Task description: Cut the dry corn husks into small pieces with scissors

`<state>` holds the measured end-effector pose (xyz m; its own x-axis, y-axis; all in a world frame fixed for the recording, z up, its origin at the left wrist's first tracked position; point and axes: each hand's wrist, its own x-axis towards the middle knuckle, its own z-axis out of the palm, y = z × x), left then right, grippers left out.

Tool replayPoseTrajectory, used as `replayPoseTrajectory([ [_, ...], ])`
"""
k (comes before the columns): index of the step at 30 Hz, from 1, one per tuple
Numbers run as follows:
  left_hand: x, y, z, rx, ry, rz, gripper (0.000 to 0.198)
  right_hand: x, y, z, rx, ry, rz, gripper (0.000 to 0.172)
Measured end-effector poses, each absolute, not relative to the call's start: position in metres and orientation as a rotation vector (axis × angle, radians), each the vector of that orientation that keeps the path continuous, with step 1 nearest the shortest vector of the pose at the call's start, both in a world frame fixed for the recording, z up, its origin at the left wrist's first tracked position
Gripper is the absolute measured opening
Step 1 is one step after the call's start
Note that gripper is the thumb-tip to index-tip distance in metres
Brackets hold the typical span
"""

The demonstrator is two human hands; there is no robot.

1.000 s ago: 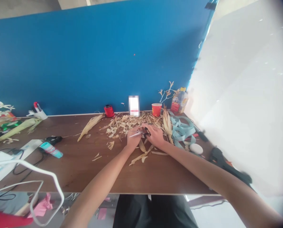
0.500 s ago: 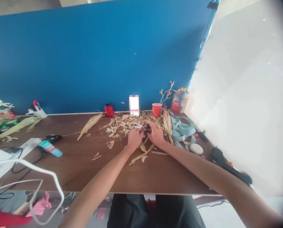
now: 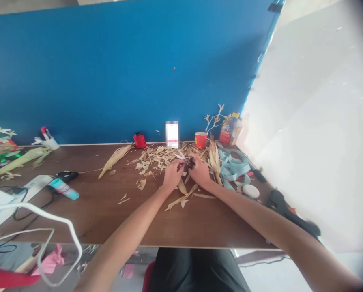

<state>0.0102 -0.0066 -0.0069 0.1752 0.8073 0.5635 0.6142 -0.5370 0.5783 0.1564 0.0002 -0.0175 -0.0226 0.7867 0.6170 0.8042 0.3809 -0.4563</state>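
My two hands meet over the brown table (image 3: 108,215), at the near edge of a pile of dried husk scraps (image 3: 163,156). My right hand (image 3: 200,173) is closed round the black handles of a pair of scissors (image 3: 190,164); the blades are hidden. My left hand (image 3: 172,174) touches it, fingers curled in a pinch on what looks like a small piece of dried husk. A few long husk strips (image 3: 183,196) lie just under my wrists.
Against the blue partition stand a red paper cup (image 3: 201,140), a bottle (image 3: 230,129), a white card (image 3: 172,134) and a red spool (image 3: 139,140). Light-blue ribbon (image 3: 234,166) and a black glue gun (image 3: 286,207) lie right. A whole husk (image 3: 116,158), teal glue gun (image 3: 62,187) and white cable (image 3: 47,219) lie left.
The scissor blades, which pointed left past my left hand, are no longer visible. Both hands have shifted slightly away from me towards the husk pile and closed together.
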Motion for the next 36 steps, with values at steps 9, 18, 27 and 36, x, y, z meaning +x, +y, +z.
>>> replayPoseTrajectory([
  [9,0.0100,-0.0067,-0.0075,2.202,1.327,1.361,0.012,0.1587,0.0012,-0.0172,-1.338,-1.774,0.055,0.041],
  [18,0.0104,-0.0070,-0.0073,2.179,1.423,1.364,0.009,0.1568,-0.0007,-0.0152,-1.344,-1.814,0.013,0.046],
  [27,0.0104,-0.0081,-0.0054,2.096,1.533,1.301,0.019,0.1573,-0.0013,-0.0160,-1.343,-1.896,-0.012,0.053],
  [36,0.0112,-0.0068,-0.0017,2.061,1.499,1.290,0.026,0.1567,-0.0006,-0.0136,-1.419,-1.940,-0.028,0.049],
])
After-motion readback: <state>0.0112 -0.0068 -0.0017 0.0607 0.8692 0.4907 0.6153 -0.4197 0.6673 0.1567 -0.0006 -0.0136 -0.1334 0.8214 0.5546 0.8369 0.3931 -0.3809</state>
